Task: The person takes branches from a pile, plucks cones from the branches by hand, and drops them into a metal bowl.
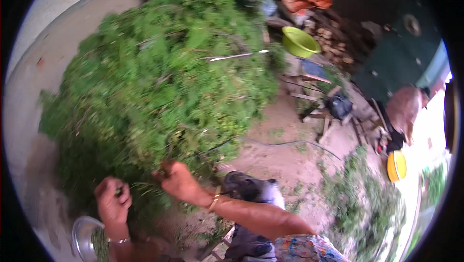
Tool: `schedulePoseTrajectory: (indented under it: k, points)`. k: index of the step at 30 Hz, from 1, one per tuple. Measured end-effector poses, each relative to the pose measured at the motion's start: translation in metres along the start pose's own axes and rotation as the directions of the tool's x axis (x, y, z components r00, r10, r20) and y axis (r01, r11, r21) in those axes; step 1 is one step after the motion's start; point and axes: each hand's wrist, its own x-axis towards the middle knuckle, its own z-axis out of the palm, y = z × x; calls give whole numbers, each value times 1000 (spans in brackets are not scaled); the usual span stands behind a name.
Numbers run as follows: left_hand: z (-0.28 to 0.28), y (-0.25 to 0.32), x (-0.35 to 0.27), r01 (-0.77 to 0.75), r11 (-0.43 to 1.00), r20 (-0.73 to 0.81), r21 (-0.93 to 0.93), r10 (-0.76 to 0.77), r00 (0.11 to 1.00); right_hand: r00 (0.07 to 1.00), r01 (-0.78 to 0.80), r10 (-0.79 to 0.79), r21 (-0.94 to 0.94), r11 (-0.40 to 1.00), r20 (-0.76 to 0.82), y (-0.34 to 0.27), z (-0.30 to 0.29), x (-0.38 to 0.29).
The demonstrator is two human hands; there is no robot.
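A big heap of cut leafy green branches [159,80] fills the ground before me. My left hand [114,196] is at the heap's near left edge, its fingers curled around a small green thing, perhaps a pod. Just below that wrist stands a round metal bowl [78,238] with small green pieces [99,244] in it. To the right, my right hand [175,182], with a gold bangle on the wrist, is raised over the near edge of the heap. Its fingers are bent and blurred; whether they hold a stem cannot be told.
Right of the heap are a lime-green basin [301,42], a low wooden stool [304,97], a black bag [339,106], stacked firewood [330,42] and a dark cable on the ground. A person [404,113] bends near a yellow basin [397,166]. A wall runs along the left.
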Motion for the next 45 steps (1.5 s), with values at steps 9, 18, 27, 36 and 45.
schedulePoseTrajectory:
  k: [9, 18, 27, 36, 45]
  points:
    - [31, 6, 0, 17, 987, -19, 163, -14, 1000, 973, 193, -188, -25, 981, 135, 4, -1, -5]
    - [30, 4, 2, 131, 972, -187, 193, -94, 978, 939, 244, -165, -248, 938, 302, 0, -5, -13]
    - [32, -8, -2, 192, 931, -285, 312, -101, 953, 875, 356, -137, -428, 831, 464, -12, -13, -12]
    - [26, -15, -4, -81, 982, -164, 168, 109, 981, 868, 343, -94, -454, 822, 487, -16, -17, -9]
    - [33, -16, -3, 17, 999, -178, -30, -22, 984, 877, 387, -129, -523, 760, 462, -14, -18, -8]
